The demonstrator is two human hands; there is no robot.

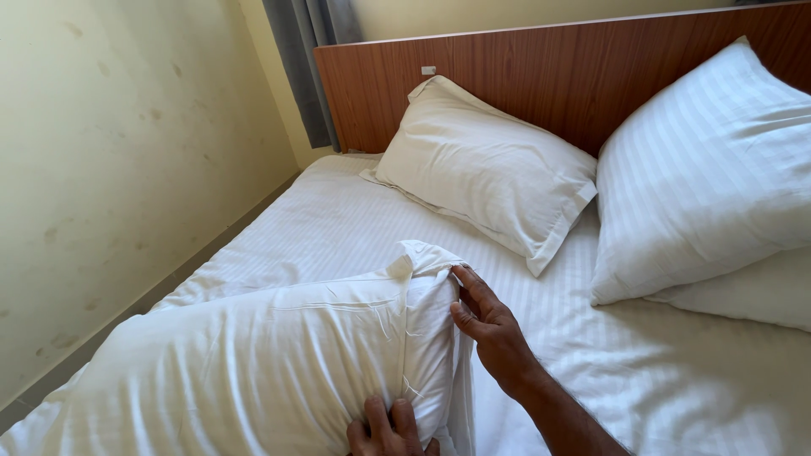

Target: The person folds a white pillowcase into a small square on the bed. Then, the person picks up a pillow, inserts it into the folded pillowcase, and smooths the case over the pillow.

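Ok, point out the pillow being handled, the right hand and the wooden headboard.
pillow being handled (253, 371), head view, middle of its creased white case.
right hand (490, 325), head view, back of the hand.
wooden headboard (541, 76), head view, bare brown panel.

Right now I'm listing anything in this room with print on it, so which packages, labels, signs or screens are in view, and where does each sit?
Small label or tag: on the wooden headboard, near its top edge, above the left pillow; a tiny pale rectangle, too small to tell more.
No packages, signs or screens are in view.
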